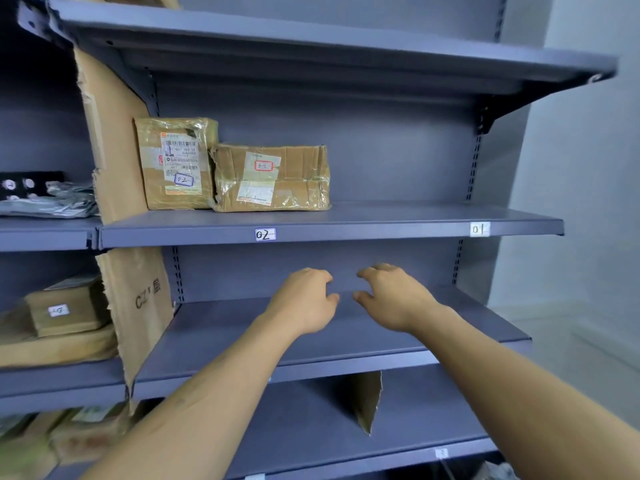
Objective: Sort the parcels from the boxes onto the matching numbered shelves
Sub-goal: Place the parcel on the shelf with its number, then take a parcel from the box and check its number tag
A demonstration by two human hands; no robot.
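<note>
Two parcels (pixel 176 161) on shelf 02 (pixel 415 218); left hand (pixel 304 301), right hand (pixel 394 297) loosely curled, empty.

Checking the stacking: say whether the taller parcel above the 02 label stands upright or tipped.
Upright: the taller parcel rests squarely on its base on the shelf, not leaning.

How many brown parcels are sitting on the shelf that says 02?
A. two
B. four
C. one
A: above the 02 label only a tall parcel and a low parcel stand side by side.
</note>
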